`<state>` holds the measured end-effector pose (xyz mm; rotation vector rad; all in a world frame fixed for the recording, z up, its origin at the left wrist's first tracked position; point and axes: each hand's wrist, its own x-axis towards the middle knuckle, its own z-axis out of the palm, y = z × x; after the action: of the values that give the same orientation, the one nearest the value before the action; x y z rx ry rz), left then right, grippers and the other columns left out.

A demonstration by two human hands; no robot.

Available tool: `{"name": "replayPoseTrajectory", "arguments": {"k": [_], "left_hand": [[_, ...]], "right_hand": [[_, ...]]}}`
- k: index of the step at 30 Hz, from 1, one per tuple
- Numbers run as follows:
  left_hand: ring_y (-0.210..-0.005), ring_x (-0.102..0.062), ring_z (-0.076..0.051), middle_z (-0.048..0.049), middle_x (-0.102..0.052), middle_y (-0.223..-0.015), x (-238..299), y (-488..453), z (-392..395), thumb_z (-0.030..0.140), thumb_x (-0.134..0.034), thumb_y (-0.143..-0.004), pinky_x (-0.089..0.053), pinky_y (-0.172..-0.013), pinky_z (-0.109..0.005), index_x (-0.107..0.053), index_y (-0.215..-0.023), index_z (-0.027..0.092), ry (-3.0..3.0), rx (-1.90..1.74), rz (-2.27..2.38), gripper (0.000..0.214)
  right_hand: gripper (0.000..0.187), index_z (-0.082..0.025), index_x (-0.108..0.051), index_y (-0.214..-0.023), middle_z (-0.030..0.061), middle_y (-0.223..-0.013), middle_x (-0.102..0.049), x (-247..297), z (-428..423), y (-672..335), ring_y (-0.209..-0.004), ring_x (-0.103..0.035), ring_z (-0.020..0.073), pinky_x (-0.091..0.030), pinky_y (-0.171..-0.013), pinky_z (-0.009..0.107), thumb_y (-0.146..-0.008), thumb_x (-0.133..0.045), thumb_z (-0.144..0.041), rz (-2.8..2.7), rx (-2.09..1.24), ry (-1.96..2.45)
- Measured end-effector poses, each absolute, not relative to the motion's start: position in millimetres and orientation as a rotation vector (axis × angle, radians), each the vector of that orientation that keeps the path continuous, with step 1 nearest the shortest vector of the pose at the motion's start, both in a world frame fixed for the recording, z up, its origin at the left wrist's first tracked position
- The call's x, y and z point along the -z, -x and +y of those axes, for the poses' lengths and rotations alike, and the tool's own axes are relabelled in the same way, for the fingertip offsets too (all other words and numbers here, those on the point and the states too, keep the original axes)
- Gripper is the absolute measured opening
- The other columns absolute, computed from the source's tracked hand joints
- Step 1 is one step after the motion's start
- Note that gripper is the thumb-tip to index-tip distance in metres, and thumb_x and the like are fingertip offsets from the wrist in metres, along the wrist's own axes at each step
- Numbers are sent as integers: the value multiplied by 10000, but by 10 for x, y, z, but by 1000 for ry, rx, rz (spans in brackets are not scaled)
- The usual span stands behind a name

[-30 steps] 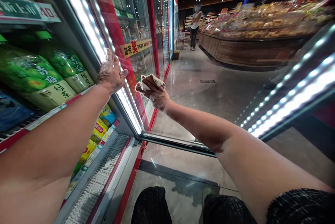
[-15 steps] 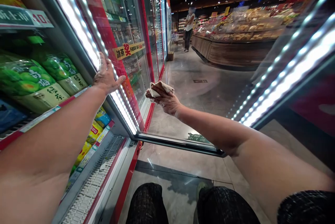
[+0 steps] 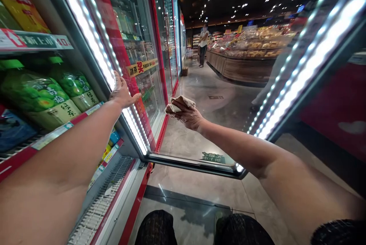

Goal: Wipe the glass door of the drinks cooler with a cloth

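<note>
My left hand (image 3: pixel 121 92) lies flat with fingers stretched out against the lit frame of the cooler (image 3: pixel 94 42), beside the hinge of the open glass door (image 3: pixel 200 130). My right hand (image 3: pixel 185 113) is closed on a folded beige cloth (image 3: pixel 180 102) and presses it against the inside of the door's glass. The door stands swung out in front of me, its lit edge (image 3: pixel 303 65) running up at the right.
Green drink bottles (image 3: pixel 42 96) and yellow packs (image 3: pixel 107 153) fill the cooler shelves at left. A row of further glass-door coolers (image 3: pixel 160 39) runs down the aisle. A person (image 3: pixel 203 42) stands far off beside a wooden food display counter (image 3: pixel 243 65). My knees show at the bottom.
My right hand with the cloth has slid right and slightly down across the glass. The left hand stays on the frame. The view has tilted upward a little.
</note>
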<state>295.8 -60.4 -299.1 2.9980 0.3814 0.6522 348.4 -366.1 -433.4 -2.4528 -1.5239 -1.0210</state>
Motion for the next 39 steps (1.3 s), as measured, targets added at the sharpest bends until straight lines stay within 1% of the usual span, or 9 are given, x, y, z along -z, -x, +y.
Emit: {"name": "replayPoseTrajectory", "arguments": {"k": [4,10,15,22,24,29,31,35,39], "left_hand": [[-1544,-172,-390,-234,164,-1660,2996,-2979,-558,558,-613,-781,-303,-1225,-474,-49,-1601,-16,-3004,-648,359,1149],[-1555,-131,-359,-253,161,-1656,2991,-2971,-552,484,-633,-767,-275,-1237,-408,-38,-1590,-43,-3039,-594,370,1144],[-1548,-132,-390,-204,218,-1652,3009,-2988,-522,498,-660,-735,-328,-1212,-497,-12,-1618,53,-2996,-617,343,1182],[-1566,41,-351,-226,235,-1644,3116,-3016,-519,484,-647,-778,-223,-1261,-455,33,-1579,-54,-3014,-654,315,1180],[-1564,63,-345,-224,226,-1648,3162,-3022,-515,501,-639,-770,-202,-1269,-443,32,-1582,-52,-2972,-696,298,1189],[-1534,134,-410,-144,334,-1625,3268,-3052,-482,487,-668,-753,-213,-1250,-540,114,-1619,161,-2914,-730,170,1212],[-1519,177,-428,-81,365,-1622,3313,-3079,-470,479,-678,-760,-210,-1243,-570,48,-1632,258,-2931,-745,116,1156],[-1545,147,-396,-40,168,-1696,3399,-3135,-486,507,-651,-784,-179,-1252,-569,-107,-1628,321,-2930,-845,94,1021],[-1563,98,-360,-62,-14,-1705,3432,-3141,-561,540,-613,-781,-119,-1268,-544,-81,-1630,286,-2933,-899,81,1034]], "right_hand": [[583,-395,-420,-1527,-8,-1629,-375,4279,-3766,-3540,-1542,-290,194,-258,-1264,478,-996,-495,-167,-1549,1063,2444],[548,-418,-436,-1509,-25,-1567,-478,4390,-3969,-3530,-1540,-297,225,-195,-1290,532,-1005,-501,-214,-1387,1075,2496],[502,-424,-489,-1475,-45,-1547,-507,4435,-4180,-3559,-1518,-347,195,-275,-1274,469,-1013,-492,-227,-1446,1014,2525],[576,-406,-398,-1532,-16,-1573,-478,4443,-4356,-3653,-1560,-238,271,-87,-1292,615,-994,-530,-250,-1289,1112,2569],[591,-402,-404,-1530,-7,-1572,-482,4494,-4417,-3672,-1560,-236,281,-76,-1292,619,-979,-553,-251,-1268,1058,2606],[594,-458,-421,-1509,-40,-1555,-505,4493,-4651,-3776,-1549,-269,248,-98,-1308,565,-975,-540,-226,-1342,975,2600],[584,-438,-424,-1517,-25,-1573,-483,4497,-4764,-3827,-1559,-235,272,-72,-1299,600,-978,-534,-240,-1260,1024,2596],[533,-367,-470,-1510,17,-1595,-453,4742,-4996,-3891,-1562,-201,336,-46,-1269,673,-985,-521,-284,-1120,1062,2625],[503,-402,-527,-1459,7,-1534,-531,5080,-5184,-3929,-1537,-284,299,-100,-1284,633,-976,-524,-260,-1169,964,2631]]}}
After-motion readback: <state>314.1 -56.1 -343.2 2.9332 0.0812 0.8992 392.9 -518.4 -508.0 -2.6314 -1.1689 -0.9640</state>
